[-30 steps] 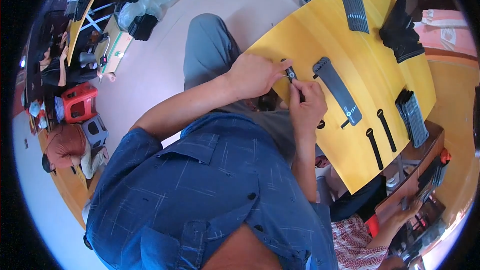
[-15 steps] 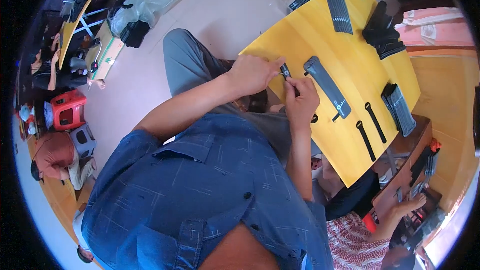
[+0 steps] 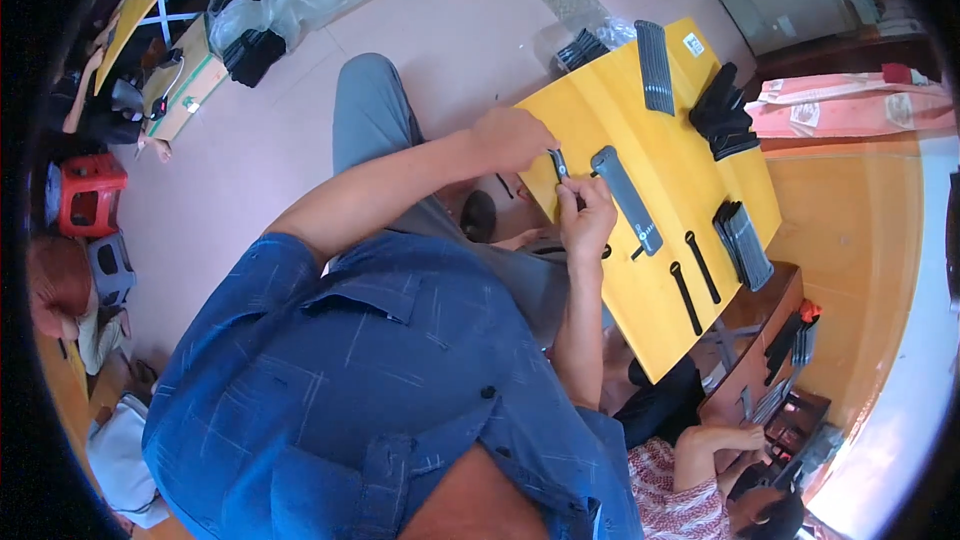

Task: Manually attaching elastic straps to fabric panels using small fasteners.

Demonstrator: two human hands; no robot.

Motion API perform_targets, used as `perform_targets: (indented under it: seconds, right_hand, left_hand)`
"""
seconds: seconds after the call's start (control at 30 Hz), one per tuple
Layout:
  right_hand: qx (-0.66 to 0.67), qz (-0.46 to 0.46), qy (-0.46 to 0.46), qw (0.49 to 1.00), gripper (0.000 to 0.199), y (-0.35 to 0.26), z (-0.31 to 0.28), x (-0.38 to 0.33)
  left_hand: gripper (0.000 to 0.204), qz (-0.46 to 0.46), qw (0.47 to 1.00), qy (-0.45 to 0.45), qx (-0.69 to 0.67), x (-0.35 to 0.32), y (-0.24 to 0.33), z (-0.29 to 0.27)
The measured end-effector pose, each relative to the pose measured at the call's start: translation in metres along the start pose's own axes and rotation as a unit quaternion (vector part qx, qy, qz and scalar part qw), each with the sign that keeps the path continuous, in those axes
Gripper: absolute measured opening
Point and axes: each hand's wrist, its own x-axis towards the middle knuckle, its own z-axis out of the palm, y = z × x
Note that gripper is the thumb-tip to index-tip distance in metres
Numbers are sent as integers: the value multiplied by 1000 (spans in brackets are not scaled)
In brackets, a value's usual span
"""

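Between my hands, over the near-left edge of the yellow table (image 3: 640, 340), is a short dark strap (image 3: 560, 166) with a small pale round mark. My left hand (image 3: 515, 139) grips its far end with fingers closed. At the near end, the thumb and fingers of my right hand (image 3: 587, 219) pinch it. Just right of my hands lies a long grey pouch (image 3: 627, 198) with a pale mark, and a black tab sticks out beneath it. Two black straps with slotted heads, one strap (image 3: 686, 300) and another strap (image 3: 703, 268), lie nearer the right edge.
A stack of grey pouches (image 3: 655, 70) lies at the table's far end, beside a black fabric heap (image 3: 722, 118). Another pouch stack (image 3: 745, 248) sits at the right edge. A co-worker (image 3: 690, 475) works at lower right. Red stool (image 3: 90, 195) and plastic bags (image 3: 270, 10) stand left.
The view has shifted, so the table appears farther left and lower. My hands still hold the dark strap at the table edge. The co-worker at lower right has moved an arm.
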Motion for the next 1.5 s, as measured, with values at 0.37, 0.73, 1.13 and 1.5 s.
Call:
perform_targets:
  seconds: [0.37, 0.73, 1.13, 1.5]
  right_hand:
    - [-27, -44, -16, 999, 7, 5, -5, 4]
    - [-72, -2, -55, 996, 10, -8, -9, 9]
    - [-113, 35, -54, 991, 8, -31, 17, 45]
    - [-78, 49, -22, 996, 12, -14, 15, 48]
  left_hand:
    - [20, 4, 997, -62, -37, 25, -16, -18]
    - [22, 48, 983, -138, -107, 38, -31, -23]
    - [23, -1, 989, -122, -82, 34, -20, -23]
    - [28, 39, 990, 1, -134, 7, -34, -3]
